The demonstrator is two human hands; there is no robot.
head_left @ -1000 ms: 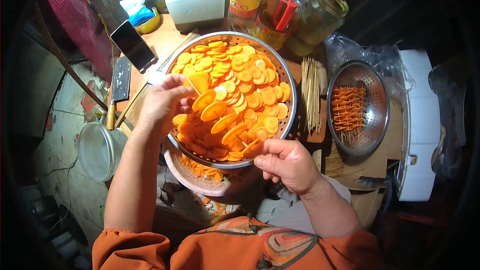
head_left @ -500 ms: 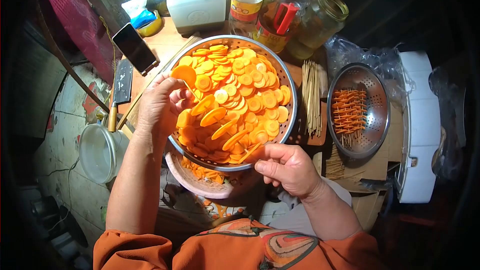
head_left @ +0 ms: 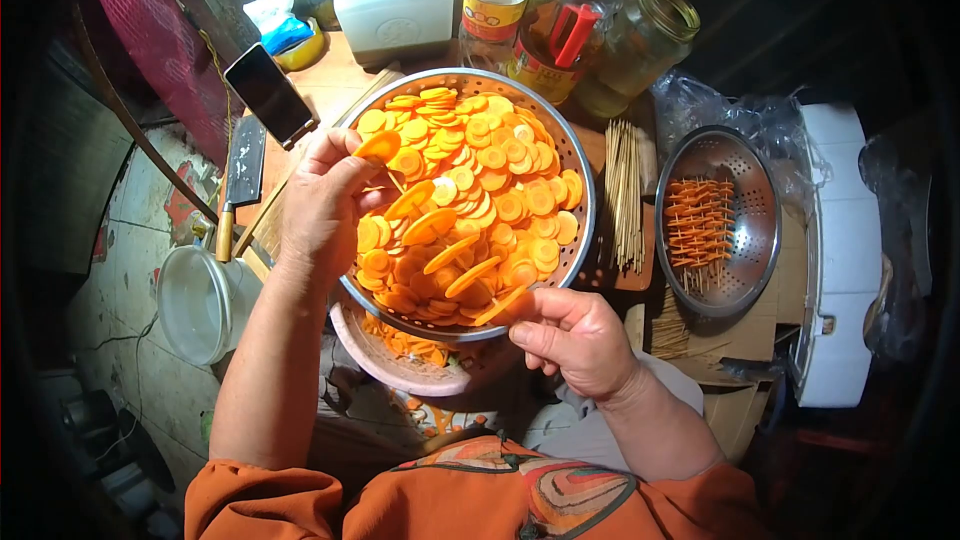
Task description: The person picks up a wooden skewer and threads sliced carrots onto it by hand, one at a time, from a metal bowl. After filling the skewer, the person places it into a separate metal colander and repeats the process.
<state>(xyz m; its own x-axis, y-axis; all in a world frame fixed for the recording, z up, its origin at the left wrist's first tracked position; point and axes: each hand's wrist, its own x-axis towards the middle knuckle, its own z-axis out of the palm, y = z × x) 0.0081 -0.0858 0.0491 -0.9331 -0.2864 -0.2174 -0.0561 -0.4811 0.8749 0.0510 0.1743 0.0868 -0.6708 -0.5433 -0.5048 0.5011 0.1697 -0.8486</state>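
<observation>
Fingers of the left hand [head_left: 322, 205] pinched on a carrot slice [head_left: 378, 147] by the upper end of a skewer [head_left: 396, 181]; whether that slice is pierced, cannot tell. Right hand [head_left: 578, 342] fingers closed at the lower end, gripped part hidden. Skewer slants above the near-left part of the big colander [head_left: 577, 245], lower end at the near rim. Colander sits at the desk's near edge, heaped with loose slices [head_left: 440, 125].

Step, as judged: threading slices. Next move seems to call for a steady right grip and the held slice squared to the stick, eased down gently so it doesn't split.

Skewer's look: five thin, bright orange rounds, tilted, gaps between them.
</observation>
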